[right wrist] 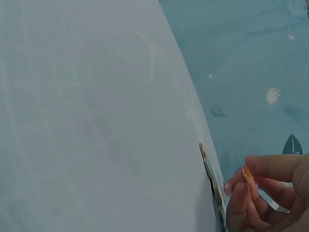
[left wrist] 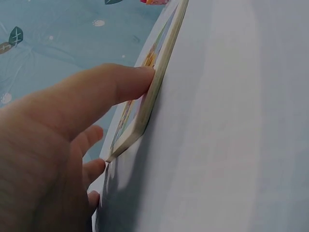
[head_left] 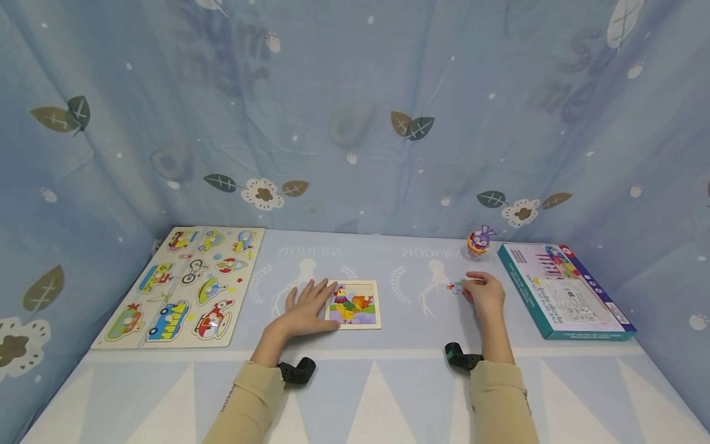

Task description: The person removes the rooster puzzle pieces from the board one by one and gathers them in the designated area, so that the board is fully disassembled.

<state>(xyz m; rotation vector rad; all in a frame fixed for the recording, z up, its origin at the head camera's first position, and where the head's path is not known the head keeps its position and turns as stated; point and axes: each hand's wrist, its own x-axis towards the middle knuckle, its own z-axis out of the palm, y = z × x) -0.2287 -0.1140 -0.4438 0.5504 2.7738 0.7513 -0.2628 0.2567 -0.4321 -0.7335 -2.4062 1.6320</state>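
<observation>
The left hand (head_left: 307,312) lies with fingers spread, gripping nothing, its thumb on the rooster puzzle (head_left: 353,305) between both hands on the table (head_left: 413,336) — probably light and stiff, best held by its rim. The right hand (head_left: 485,296) bends its fingers beside a small coloured piece (head_left: 455,287); whether it pinches this, I cannot tell — likely rigid, easiest by the edges

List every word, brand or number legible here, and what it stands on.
"MODERN": pale print on the table cover, appearing twice.
Box: print too small to read.
Curtain: faint letters, too blurred.
Left sleeve: lettering too small.
</observation>
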